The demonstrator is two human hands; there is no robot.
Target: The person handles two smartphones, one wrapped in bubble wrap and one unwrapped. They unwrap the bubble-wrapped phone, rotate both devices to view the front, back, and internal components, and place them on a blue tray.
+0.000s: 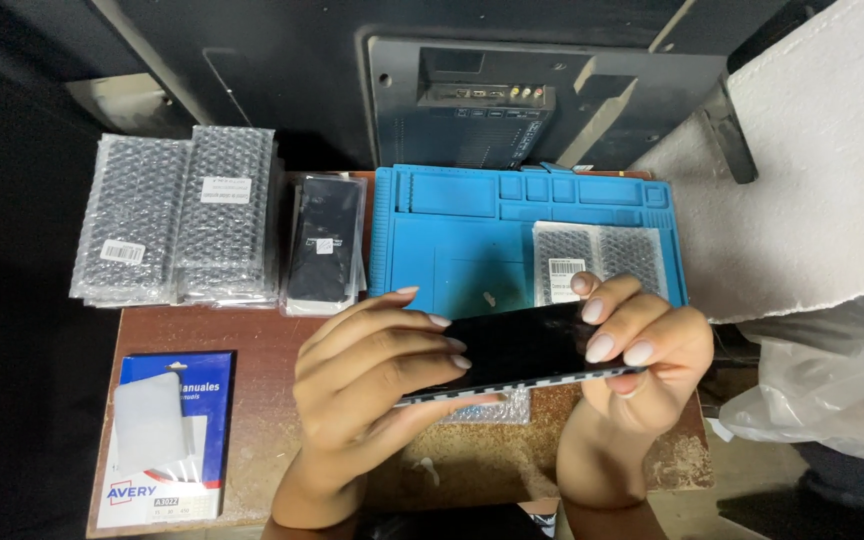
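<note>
Hands meet over the middle of a worn brown table (252,340), both grasping one black phone screen panel (522,350) that is held flat and slightly tilted above the tabletop, its near edge showing a pale strip with a row of small dark marks. The left hand (372,375) clasps the panel's left end, fingers curled over the glossy top face. The right hand (637,355) clasps the right end, fingertips resting on top and the thumb hidden beneath. Just under the panel lies a scrap of bubble wrap (497,408) on the table. Behind the hands sits a blue silicone repair mat (452,240) with moulded compartments along its far edge, and a bubble-wrapped part with a white label (597,258) lies on its right side. Stacks of bubble-wrapped packs (177,215) stand at the far left, with a clear sleeve holding a dark screen (324,243) just beside them. A blue-and-white label packet (167,440) lies at the near left corner. Crumpled clear plastic bags (832,385) sit off the table's right edge.
</note>
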